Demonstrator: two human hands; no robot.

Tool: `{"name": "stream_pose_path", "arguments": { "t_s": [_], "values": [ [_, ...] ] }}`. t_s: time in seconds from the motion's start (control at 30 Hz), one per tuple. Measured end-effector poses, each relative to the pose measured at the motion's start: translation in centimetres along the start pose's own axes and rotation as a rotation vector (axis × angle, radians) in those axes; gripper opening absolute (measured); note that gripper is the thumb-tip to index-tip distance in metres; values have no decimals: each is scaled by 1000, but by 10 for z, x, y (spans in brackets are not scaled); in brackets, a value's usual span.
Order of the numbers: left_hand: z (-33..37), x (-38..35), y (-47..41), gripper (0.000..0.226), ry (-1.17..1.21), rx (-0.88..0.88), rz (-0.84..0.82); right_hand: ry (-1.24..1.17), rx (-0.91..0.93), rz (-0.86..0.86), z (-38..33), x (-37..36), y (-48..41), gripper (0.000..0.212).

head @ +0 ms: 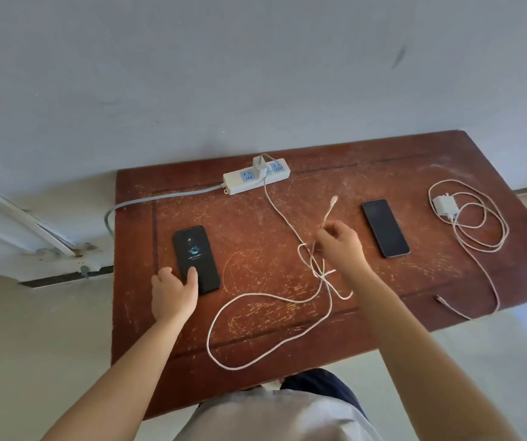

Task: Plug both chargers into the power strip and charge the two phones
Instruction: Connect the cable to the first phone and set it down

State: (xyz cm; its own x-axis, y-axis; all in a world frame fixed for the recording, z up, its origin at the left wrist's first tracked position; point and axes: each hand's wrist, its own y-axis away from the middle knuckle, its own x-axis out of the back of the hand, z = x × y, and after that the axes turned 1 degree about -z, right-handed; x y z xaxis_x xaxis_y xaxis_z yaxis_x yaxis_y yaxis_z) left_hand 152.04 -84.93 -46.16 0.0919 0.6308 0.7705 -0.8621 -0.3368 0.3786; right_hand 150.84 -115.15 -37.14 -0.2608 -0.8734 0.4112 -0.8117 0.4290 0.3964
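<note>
A white power strip (249, 181) lies at the table's far edge with one white charger (259, 167) plugged into it. Its pale cable (239, 308) runs forward, knots and loops across the table. My right hand (340, 246) pinches that cable near its free plug (334, 200), which points up and away. My left hand (174, 289) rests on the near end of a black phone (196, 259) whose screen is lit, thumb on the glass. A second phone (385, 228) with a dark screen lies to the right. The other charger (444, 206) lies unplugged at far right inside its coiled cable (478, 237).
The brown scratched table (255, 218) stands against a grey wall (224, 74). The strip's grey cord (147, 203) drops off the left edge. The second cable's free plug (441, 299) lies near the right front edge. A white door frame is at the left on the floor side.
</note>
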Motion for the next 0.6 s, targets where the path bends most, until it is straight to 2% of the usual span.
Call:
{"name": "stream_pose_path", "arguments": {
  "t_s": [0.07,0.2,0.33,0.47,0.53,0.6],
  "values": [
    [14,-3,-11,85,-34,4,23,-301,77,37,-38,26,0,6],
    [39,-12,-27,119,-188,54,3,-653,236,-8,-89,50,25,34],
    [48,-25,-28,115,-226,88,5,-615,206,-40,-77,32,49,39],
    [43,-27,-21,111,-187,158,-66,-516,25,-95,-39,-2,65,36],
    [36,-24,-14,106,-93,190,-120,-519,-70,-141,-26,-13,67,32],
    [32,-16,-7,97,128,226,-189,-520,-118,-161,-21,-17,64,29]
  ]
}}
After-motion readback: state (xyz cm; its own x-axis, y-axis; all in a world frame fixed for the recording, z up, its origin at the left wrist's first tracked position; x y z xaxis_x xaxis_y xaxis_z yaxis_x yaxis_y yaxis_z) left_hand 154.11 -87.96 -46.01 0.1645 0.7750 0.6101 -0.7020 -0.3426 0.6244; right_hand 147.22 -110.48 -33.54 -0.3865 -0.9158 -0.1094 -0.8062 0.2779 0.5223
